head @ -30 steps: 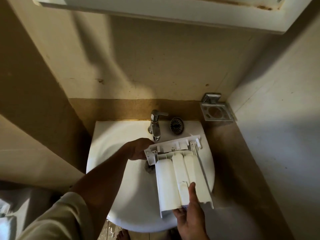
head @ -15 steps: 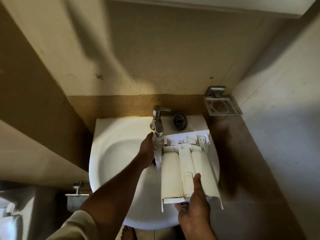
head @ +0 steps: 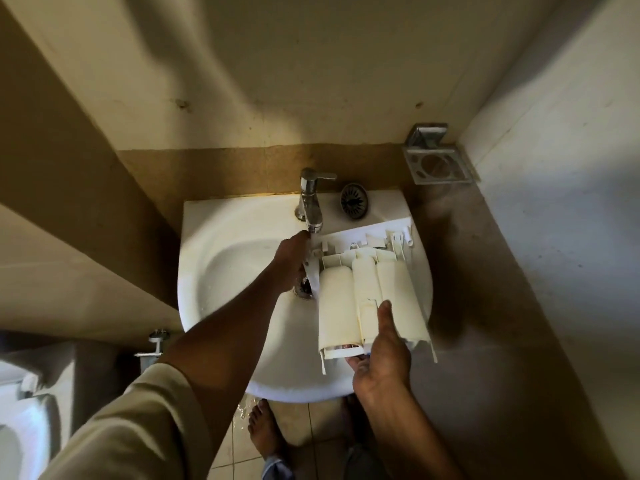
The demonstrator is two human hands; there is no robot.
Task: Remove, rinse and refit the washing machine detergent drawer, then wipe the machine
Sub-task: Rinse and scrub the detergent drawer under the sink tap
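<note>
A white detergent drawer (head: 367, 292) hangs upside down over the white basin (head: 235, 271), its front panel toward the tap (head: 310, 202). My right hand (head: 381, 362) grips the near end, thumb lying on the ribbed underside and fingers underneath. My left hand (head: 289, 263) is at the far left corner of the drawer, right below the spout, and its fingers curl around that corner, mostly hidden. A stream of water runs from the spout past this hand to the drain.
A round metal strainer (head: 354, 201) lies on the basin ledge right of the tap. A chrome holder (head: 438, 164) is fixed to the wall at the back right. Walls close in on both sides. A toilet (head: 20, 427) stands at the lower left; bare feet (head: 259, 427) on wet tiles below.
The drawer has shifted right and turned straighter over the basin. My left hand moved up under the spout, where water now runs. My right hand kept its grip on the near end.
</note>
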